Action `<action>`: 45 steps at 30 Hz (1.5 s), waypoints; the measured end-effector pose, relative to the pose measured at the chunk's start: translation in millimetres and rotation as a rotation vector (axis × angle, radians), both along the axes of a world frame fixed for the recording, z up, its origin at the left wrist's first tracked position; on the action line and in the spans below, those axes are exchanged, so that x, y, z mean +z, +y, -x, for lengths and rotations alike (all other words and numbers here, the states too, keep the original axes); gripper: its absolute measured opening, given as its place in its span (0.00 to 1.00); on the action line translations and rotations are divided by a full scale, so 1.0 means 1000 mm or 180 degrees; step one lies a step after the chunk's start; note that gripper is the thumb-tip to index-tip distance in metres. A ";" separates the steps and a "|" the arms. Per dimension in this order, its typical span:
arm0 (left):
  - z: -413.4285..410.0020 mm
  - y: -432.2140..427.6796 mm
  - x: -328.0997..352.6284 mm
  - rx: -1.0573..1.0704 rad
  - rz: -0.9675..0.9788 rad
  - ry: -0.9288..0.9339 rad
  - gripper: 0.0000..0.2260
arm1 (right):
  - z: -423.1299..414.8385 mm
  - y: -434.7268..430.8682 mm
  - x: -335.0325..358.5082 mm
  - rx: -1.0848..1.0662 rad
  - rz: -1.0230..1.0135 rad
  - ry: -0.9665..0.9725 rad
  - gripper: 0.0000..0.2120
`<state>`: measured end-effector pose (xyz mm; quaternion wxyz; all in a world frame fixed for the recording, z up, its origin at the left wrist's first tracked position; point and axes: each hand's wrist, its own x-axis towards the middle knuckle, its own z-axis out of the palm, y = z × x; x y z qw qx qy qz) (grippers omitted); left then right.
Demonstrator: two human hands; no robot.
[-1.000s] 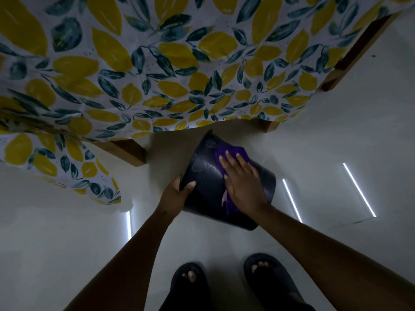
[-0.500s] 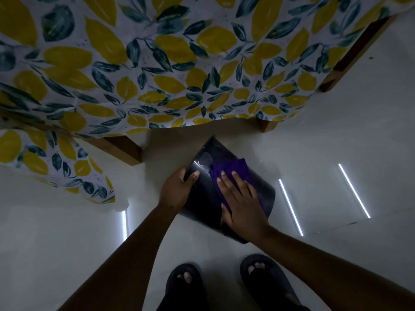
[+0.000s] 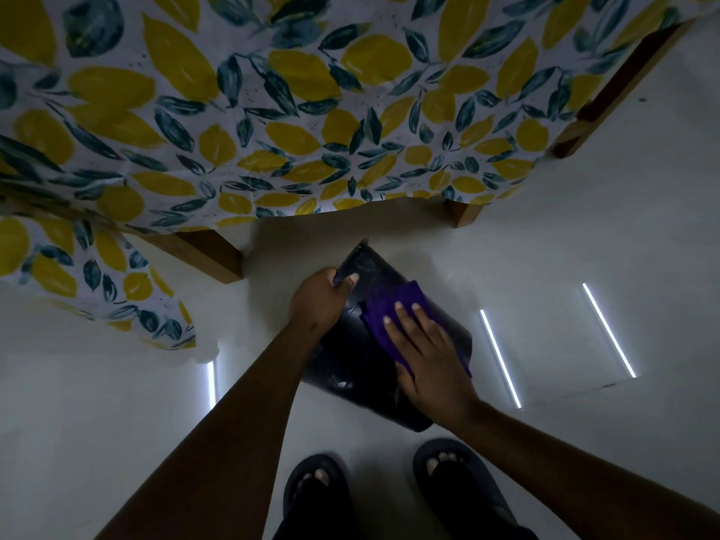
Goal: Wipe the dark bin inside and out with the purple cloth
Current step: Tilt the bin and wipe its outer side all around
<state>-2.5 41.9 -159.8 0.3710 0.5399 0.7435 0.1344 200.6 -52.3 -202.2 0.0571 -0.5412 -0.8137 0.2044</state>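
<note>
The dark bin point(image 3: 374, 344) is tipped on its side above the floor, between my two hands, with its outer wall turned up towards me. The purple cloth point(image 3: 383, 311) lies on that wall, pinned flat under my right hand point(image 3: 428, 356), whose fingers are spread open and pressing down rather than gripping. My left hand point(image 3: 319, 302) is curled shut on the bin's far edge, thumb over the top of it; I cannot tell from here whether that edge is the rim or the base. I judge I am on the outside pass, with the inside yet to do.

What worries me is the hold. The plastic looks glossy, and only my left hand's pinch on one edge steadies it; a hard push from my right could roll the bin out of that grip and drop it beside my sandalled feet point(image 3: 389, 485). The cloth could also slide from under my flat palm. Beyond my left hand hangs the lemon-print cloth point(image 3: 272, 111) over a wooden frame point(image 3: 206, 255).
</note>
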 end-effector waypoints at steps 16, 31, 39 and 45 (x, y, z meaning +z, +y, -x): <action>0.019 -0.020 -0.001 -0.0238 -0.0098 -0.0319 0.16 | -0.006 0.017 -0.005 -0.0339 -0.0229 -0.0156 0.30; -0.005 0.019 0.002 -0.0717 -0.0113 -0.0034 0.20 | -0.013 -0.020 -0.016 0.0394 -0.0554 -0.0453 0.31; -0.019 0.030 0.010 -0.0739 -0.0001 -0.0148 0.19 | 0.006 0.011 -0.006 0.0274 -0.0510 -0.0295 0.28; 0.015 0.008 0.011 -0.0847 0.0061 -0.0198 0.15 | -0.021 0.038 -0.007 -0.0774 -0.0017 0.0224 0.27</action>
